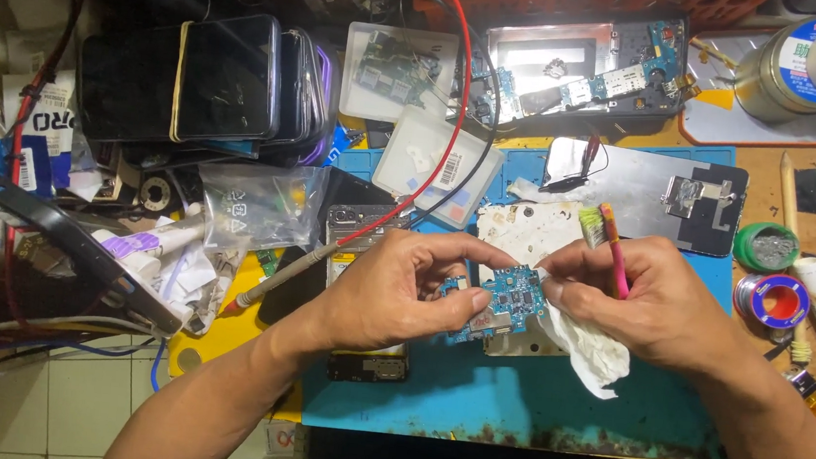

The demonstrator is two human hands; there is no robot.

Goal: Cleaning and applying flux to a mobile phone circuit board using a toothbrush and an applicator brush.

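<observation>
My left hand [402, 293] pinches a small blue circuit board [510, 302] by its left end, above the blue work mat [511, 396]. My right hand [648, 300] grips a pink-handled brush [611, 247] with green bristles pointing up, and a crumpled white tissue [589, 349] that it presses against the board's right edge. Both hands meet at the board in the middle of the view.
A stack of dark phones [195, 78] bound with a rubber band lies at the back left. An opened phone body [589, 73] and clear plastic trays [397, 71] sit behind. A red-wired probe [327, 257] crosses the mat. Solder spools [778, 299] and jars [796, 71] stand at the right.
</observation>
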